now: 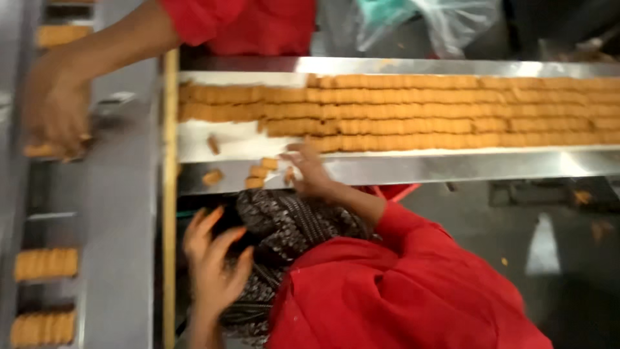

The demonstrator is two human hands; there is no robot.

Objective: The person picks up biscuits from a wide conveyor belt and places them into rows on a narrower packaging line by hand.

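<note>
**Nearly on the stray biscuits**

Here the right hand (309, 173) reached over the near lip of the steel bench (452, 167). Its grip was open, fingers spread and closed on nothing, the fingertips just beside a few loose biscuits (258, 173) scattered at the bench's left end. Motion blur hid whether they touched. The left hand (214, 268) hung lower, beside a patterned cloth (284, 226), its grip also open and empty.

Beyond the loose pieces, long rows of biscuits (452, 110) lay edge to edge across the bench. At far left a co-worker's hand (55, 110) pressed on a short stack at a side track (123, 213), where more stacks (45, 264) sat.

The step in hand looked like gathering the strays. Taking them up would call for curling the fingers round small, separate pieces without nudging the ordered rows behind.
</note>
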